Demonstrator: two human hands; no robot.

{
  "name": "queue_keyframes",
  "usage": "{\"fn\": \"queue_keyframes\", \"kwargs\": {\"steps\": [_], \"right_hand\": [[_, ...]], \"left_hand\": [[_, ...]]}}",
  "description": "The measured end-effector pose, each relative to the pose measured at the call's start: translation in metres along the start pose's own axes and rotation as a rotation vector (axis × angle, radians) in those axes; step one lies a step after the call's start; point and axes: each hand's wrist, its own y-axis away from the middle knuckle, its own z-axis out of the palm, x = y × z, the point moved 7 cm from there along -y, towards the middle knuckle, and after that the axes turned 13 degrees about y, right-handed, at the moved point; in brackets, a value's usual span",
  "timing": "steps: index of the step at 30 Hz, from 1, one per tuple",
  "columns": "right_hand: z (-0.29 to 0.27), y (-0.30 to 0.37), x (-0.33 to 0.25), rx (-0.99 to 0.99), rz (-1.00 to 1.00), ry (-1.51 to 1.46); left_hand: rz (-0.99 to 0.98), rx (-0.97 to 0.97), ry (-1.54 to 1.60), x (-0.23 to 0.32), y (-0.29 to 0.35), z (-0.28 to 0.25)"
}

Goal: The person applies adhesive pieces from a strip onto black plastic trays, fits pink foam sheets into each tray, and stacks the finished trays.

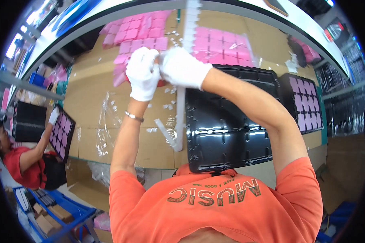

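My left hand (143, 75), in a white glove, has its fingers curled together over the cardboard-covered table. My right hand (185, 69), gloved in white too, meets it from the right, its fingers drawn in and slightly blurred. What the two hold between their fingertips is too small or hidden to make out. Part of a red object (162, 83) shows just beneath them. Pink sheets of foam-like pads (140, 27) lie beyond my left hand, and another pink sheet (221, 46) lies beyond my right. A large black compartment tray (231, 152) sits below my right forearm.
Small white scraps (169, 106) and a pale strip (164, 133) litter the cardboard (89, 105). A black tray with pink pads (306, 101) stands at the right. Clear plastic film (106, 129) lies left. A co-worker (26, 162) in red handles another padded tray (62, 133).
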Motion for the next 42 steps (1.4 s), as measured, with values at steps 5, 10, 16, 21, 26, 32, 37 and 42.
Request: {"fn": "queue_keyframes", "kwargs": {"steps": [5,10,16,21,26,32,37,42], "right_hand": [[-0.052,0.164,0.086,0.244,0.434,-0.198],[0.009,0.32,0.247,0.082,0.904,-0.268],[0.133,0.384,0.3,-0.192,1.189,-1.074],[0.175,0.346,0.256,-0.566,0.475,-0.336],[0.208,0.353,0.242,-0.608,0.502,-0.092],[0.208,0.358,0.284,-0.488,0.787,-0.08],[0.198,0.35,0.279,-0.388,0.711,-0.031],[0.177,0.33,0.276,-0.174,0.701,-0.083]], "left_hand": [[-0.12,-0.35,0.472,0.046,-0.021,0.103],[-0.694,-0.857,0.878,-0.018,0.006,0.247],[-0.818,-1.362,0.801,-0.057,0.055,0.343],[0.001,-1.558,0.152,-0.059,0.091,0.315],[0.176,-1.257,0.042,-0.066,0.114,0.301],[0.018,-1.034,0.06,-0.064,0.108,0.314],[-0.749,-0.847,0.242,-0.109,0.113,0.301],[-0.601,-0.81,0.141,-0.119,0.12,0.291]]}}
